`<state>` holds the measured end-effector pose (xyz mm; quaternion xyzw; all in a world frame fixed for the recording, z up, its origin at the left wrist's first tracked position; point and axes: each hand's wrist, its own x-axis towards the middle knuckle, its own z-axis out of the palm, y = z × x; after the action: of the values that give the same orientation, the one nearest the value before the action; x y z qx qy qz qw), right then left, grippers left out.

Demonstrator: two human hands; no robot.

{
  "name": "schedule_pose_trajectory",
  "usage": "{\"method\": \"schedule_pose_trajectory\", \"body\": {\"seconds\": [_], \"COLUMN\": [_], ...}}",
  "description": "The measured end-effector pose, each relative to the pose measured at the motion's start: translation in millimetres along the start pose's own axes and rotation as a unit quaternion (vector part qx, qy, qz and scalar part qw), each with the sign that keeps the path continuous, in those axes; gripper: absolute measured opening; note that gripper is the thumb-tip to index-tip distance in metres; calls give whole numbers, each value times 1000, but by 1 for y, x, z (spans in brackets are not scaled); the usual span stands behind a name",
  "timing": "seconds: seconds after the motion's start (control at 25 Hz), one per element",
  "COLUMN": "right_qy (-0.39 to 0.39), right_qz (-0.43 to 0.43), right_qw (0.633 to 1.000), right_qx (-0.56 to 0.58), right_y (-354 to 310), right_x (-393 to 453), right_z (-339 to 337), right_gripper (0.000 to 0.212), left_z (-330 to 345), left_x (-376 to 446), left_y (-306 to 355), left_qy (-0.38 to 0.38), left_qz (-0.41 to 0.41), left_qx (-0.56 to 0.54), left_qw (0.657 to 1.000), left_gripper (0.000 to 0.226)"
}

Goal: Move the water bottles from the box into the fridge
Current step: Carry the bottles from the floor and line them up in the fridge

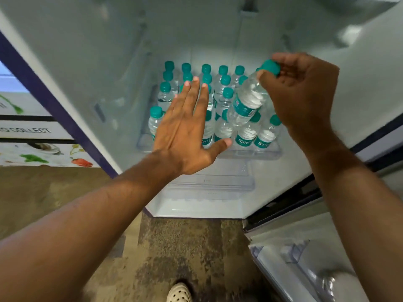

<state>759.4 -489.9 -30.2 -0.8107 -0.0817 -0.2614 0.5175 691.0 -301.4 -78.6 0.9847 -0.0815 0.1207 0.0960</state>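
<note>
Head view: right hand (305,92) pinches ribbed clear plastic bottle (246,103) by its cap.

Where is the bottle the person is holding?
In the head view, the held bottle is right of centre, tilted inside the open fridge above the front row of standing bottles. The right hand pinches its green cap.

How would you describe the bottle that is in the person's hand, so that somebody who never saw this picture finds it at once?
Look inside the open white fridge, where many small clear plastic water bottles with teal caps stand upright on the shelf. Above their right side, the right hand pinches one clear bottle by its teal cap. It alone is tilted and lifted above the rest.
</note>
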Motion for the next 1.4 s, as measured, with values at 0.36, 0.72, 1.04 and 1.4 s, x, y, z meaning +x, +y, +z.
{"method": "schedule_pose_trajectory", "body": {"seconds": [0.36, 0.72, 1.04, 1.4], "right_qy": [66, -64, -94, -105], "right_qz": [-43, 33, 116, 84], "right_qw": [995, 983, 961, 963], "right_qx": [-53, -171, -232, -235], "right_y": [34, 105, 144, 145], "right_x": [48, 71, 66, 57], "right_z": [28, 75, 90, 77], "right_gripper": [26, 31, 38, 48], "left_z": [25, 44, 59, 66], "left_x": [53, 81, 86, 88], "left_y": [-11, -14, -17, -14], "left_qy": [-16, -31, -53, -46], "left_qz": [23, 13, 0, 5], "left_qx": [5, 13, 4, 7], "left_qw": [1000, 999, 999, 999], "left_gripper": [104, 104, 104, 103]}}
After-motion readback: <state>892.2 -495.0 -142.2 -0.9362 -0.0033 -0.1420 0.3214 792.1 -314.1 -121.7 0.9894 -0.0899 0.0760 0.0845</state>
